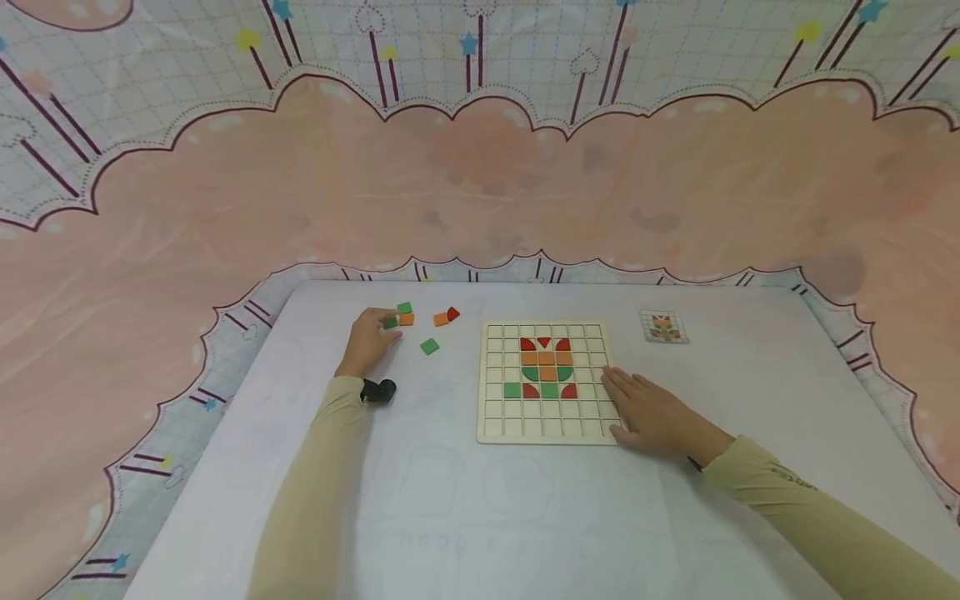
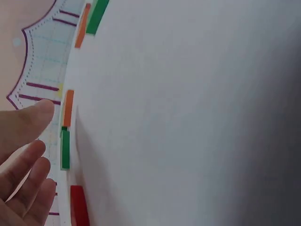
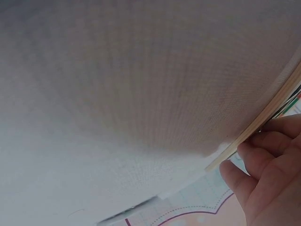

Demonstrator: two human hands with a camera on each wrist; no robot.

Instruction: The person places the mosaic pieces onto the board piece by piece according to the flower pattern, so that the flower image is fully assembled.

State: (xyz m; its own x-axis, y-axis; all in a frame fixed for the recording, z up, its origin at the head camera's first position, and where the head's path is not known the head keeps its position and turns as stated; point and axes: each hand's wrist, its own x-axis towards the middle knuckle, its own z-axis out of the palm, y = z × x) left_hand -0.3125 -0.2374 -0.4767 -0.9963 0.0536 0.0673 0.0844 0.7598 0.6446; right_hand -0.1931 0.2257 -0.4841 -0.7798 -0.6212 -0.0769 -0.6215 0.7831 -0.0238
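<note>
At the left of the table, my left hand (image 1: 366,340) reaches over a small cluster of tiles. Its fingertips are right at a green tile (image 1: 391,322), beside an orange tile (image 1: 407,319) and another green tile (image 1: 405,307). In the left wrist view, the thumb (image 2: 35,123) and fingers are spread apart with nothing pinched between them. My right hand (image 1: 656,417) rests with extended fingers on the right edge of the wooden grid board (image 1: 495,429). Red, orange and green tiles form a flower-like pattern there, with an orange tile (image 1: 547,358) near its middle.
Another orange tile (image 1: 440,319) touches a red curved piece (image 1: 453,314) right of the cluster. A single green square tile (image 1: 430,347) lies nearer. At the back right is a small pattern card (image 1: 664,327) showing a similar flower. Patterned cloth (image 1: 480,192) hangs behind the table.
</note>
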